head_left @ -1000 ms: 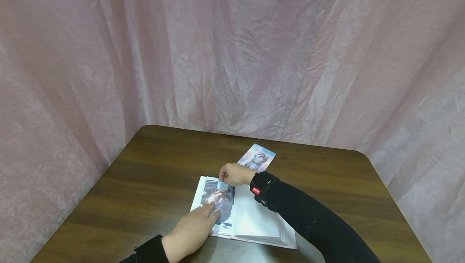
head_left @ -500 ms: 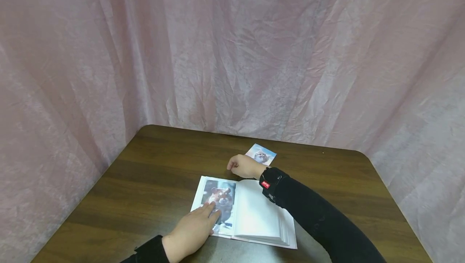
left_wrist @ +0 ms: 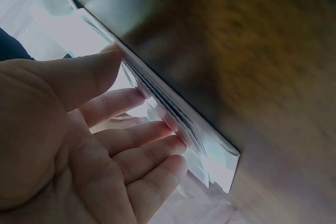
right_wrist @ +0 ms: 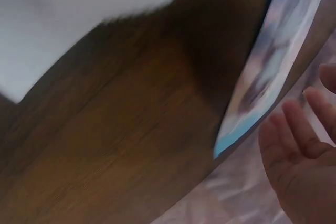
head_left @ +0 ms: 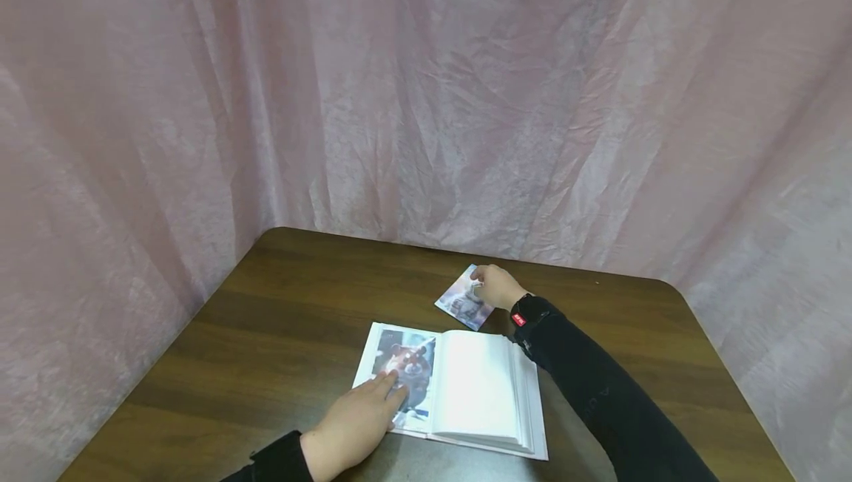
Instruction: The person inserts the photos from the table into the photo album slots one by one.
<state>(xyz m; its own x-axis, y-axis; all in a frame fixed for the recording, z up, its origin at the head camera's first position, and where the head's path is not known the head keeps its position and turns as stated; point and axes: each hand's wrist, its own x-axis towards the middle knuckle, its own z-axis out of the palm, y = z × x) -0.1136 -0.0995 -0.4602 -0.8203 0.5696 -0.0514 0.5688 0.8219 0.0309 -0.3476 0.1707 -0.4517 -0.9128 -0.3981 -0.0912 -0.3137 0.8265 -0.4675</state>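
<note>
An open photo album point(head_left: 475, 386) lies near the front of the table. A bear photo point(head_left: 413, 356) sits in its left page, and the facing page is white. My left hand point(head_left: 356, 419) rests on the lower part of that photo with its fingers extended. In the left wrist view the fingers lie along the edge of the album pages point(left_wrist: 157, 98). Behind the album is a loose photo of a kitten point(head_left: 458, 304), partly covered by my right hand point(head_left: 498, 287). The right wrist view shows relaxed, slightly bent fingers point(right_wrist: 299, 124) beside the loose photo point(right_wrist: 268, 72), not gripping it.
The brown wooden table point(head_left: 299, 282) has rounded back corners. A pink curtain point(head_left: 426, 97) hangs right behind its far edge. Black sleeves point(head_left: 599, 386) cover both arms, and the right one passes over the table to the right of the album.
My right hand has left the top of the bear photo's page and moved back and right, over the kitten photo. The left hand stays on the page.
</note>
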